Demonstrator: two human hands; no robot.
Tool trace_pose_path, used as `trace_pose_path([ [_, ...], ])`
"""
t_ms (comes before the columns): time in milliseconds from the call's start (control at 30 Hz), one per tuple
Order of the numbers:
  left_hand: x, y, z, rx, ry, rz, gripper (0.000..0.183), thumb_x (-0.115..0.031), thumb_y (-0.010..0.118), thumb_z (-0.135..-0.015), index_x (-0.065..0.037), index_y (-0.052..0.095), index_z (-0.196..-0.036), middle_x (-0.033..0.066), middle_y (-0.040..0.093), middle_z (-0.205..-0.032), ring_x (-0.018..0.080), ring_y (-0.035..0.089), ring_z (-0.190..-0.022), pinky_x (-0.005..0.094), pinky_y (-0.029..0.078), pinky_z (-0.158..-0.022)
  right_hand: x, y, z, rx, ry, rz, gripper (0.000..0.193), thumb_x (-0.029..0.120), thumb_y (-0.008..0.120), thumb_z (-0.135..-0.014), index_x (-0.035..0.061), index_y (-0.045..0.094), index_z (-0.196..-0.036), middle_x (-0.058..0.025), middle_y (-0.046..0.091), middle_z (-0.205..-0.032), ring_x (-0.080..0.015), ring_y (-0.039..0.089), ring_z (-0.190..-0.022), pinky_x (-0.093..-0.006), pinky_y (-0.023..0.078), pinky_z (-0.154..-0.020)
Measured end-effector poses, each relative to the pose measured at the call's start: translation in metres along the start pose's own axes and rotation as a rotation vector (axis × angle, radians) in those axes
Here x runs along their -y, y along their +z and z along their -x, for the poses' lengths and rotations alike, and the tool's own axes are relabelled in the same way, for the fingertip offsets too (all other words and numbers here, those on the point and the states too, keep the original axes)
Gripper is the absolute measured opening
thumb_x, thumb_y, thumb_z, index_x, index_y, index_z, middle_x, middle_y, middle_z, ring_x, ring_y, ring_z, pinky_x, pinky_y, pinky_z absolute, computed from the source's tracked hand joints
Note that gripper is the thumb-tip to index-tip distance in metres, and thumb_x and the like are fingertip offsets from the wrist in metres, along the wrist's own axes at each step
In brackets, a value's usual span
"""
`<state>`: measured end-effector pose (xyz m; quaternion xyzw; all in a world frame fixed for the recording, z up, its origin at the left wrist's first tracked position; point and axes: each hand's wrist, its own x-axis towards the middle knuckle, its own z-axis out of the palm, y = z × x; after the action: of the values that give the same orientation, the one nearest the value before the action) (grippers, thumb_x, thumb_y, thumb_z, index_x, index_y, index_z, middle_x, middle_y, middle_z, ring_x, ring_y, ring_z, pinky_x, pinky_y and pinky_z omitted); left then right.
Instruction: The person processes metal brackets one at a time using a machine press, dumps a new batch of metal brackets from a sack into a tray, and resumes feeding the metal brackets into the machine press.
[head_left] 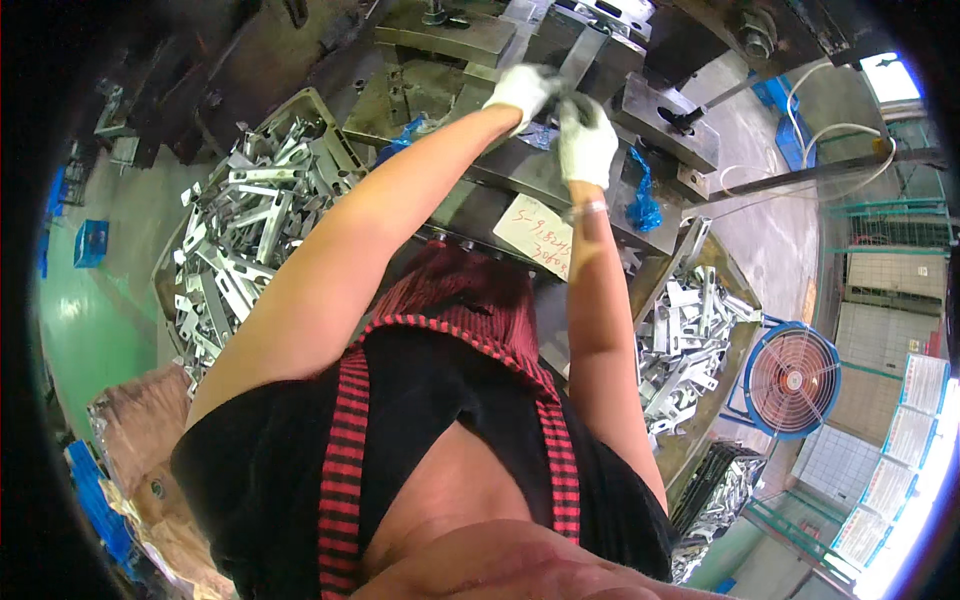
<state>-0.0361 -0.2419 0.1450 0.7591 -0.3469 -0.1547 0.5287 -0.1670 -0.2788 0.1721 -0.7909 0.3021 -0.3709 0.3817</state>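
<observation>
Both arms reach up and away from the body to a heavy steel press die [560, 60] at the top of the view. The left hand [522, 92], in a white work glove, is curled at the near edge of the die, its fingers [535, 80] bent and pressed together around the lower end of a flat grey metal strip [583, 55] that slants upward into the tooling. The right hand [586, 140], also gloved in white, sits just beside and slightly below the left, touching it; its fingers [575, 108] are closed together at the same spot, though whether they actually pinch the strip cannot be told. A handwritten paper label [535, 235] is stuck on the dark front plate under the hands. To the left stands a bin [320, 115] heaped with pale stamped metal brackets [235, 235]; to the right a second tray [740, 285] holds similar finished brackets [685, 335]. Further right on the floor stands a round blue fan [793, 380] with an orange grille.
</observation>
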Motion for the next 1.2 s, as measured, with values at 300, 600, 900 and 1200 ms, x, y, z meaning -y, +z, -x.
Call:
trace_pose_path([
  [300, 0.016, -0.211, 0.147, 0.218, -0.387, -0.708, 0.036, -0.033, 0.057, -0.076, -0.003, 0.061, -0.095, 0.0155, 0.063, -0.086, 0.0255, 0.062, -0.076, 0.0333, 0.048, -0.072, -0.019, 0.018, -0.063, 0.143, -0.074, 0.566, 0.042, 0.046, 0.044, -0.08, 0.011, 0.066, -0.088, -0.0156, 0.062, -0.089, -0.033, 0.058, -0.086, -0.0397, 0.045, -0.076],
  [600, 0.055, -0.271, 0.233, 0.321, -0.749, -1.199, 0.035, -0.03, 0.057, -0.069, -0.011, 0.06, -0.099, 0.0155, 0.062, -0.09, 0.0285, 0.06, -0.085, 0.0371, 0.048, -0.075, -0.024, 0.028, -0.066, 0.14, 0.027, 0.426, 0.041, 0.045, 0.052, -0.077, 0.0107, 0.064, -0.096, -0.0147, 0.062, -0.094, -0.0308, 0.058, -0.09, -0.0365, 0.045, -0.078],
  [900, 0.011, -0.312, 0.186, -0.095, -0.599, 0.005, 0.037, -0.038, 0.049, -0.085, -0.004, 0.051, -0.1, 0.0085, 0.059, -0.075, 0.0116, 0.056, -0.055, 0.0247, 0.046, -0.048, -0.02, 0.023, -0.059, 0.131, -0.013, 0.67, 0.044, 0.045, 0.048, -0.079, 0.0062, 0.064, -0.093, -0.0191, 0.061, -0.09, -0.0346, 0.058, -0.086, -0.0395, 0.045, -0.076],
  [1200, -0.021, -0.177, 0.11, 0.061, -0.343, 0.146, 0.055, -0.036, 0.053, -0.084, -0.001, 0.038, -0.124, 0.0089, 0.062, -0.091, 0.0101, 0.057, -0.068, 0.0236, 0.048, -0.054, -0.105, 0.039, -0.075, 0.082, 0.255, 0.035, 0.039, 0.027, 0.068, -0.063, -0.0007, 0.062, -0.09, -0.0157, 0.064, -0.084, -0.0236, 0.061, -0.076, -0.0307, 0.047, -0.07],
])
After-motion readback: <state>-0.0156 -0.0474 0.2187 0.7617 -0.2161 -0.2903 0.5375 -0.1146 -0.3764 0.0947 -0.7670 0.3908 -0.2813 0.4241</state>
